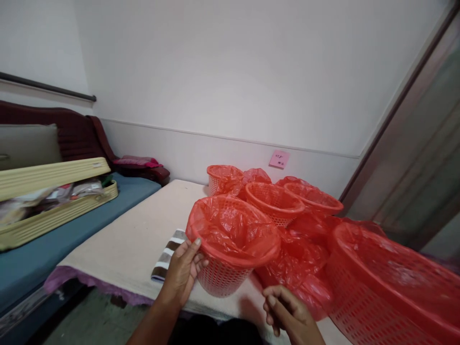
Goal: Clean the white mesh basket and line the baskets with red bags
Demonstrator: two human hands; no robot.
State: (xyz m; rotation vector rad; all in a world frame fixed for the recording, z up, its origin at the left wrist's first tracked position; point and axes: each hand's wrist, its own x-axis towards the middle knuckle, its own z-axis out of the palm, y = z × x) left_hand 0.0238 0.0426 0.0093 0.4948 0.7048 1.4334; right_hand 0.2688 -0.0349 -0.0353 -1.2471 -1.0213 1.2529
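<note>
A red mesh plastic basket [223, 277] stands nearest me on the bed, lined with a thin red plastic bag [233, 220] folded over its rim. My left hand [182, 268] is at the basket's left side, thumb against the rim and fingers curled beside the mesh. To the right and below the basket is my right hand [285, 314], its fingers bent in and pressed together, with nothing visible in them. Next to it lies a crumpled part of red plastic bag [305, 273]. A striped folded cloth [168, 256] lies behind my left hand.
A large lined red basket [366, 292] stands at the right. Several smaller red baskets, one of them a middle basket [275, 201], are grouped toward the wall. A pink note [279, 159] is on the wall. An open yellow case [61, 211] sits on the blue bed at left.
</note>
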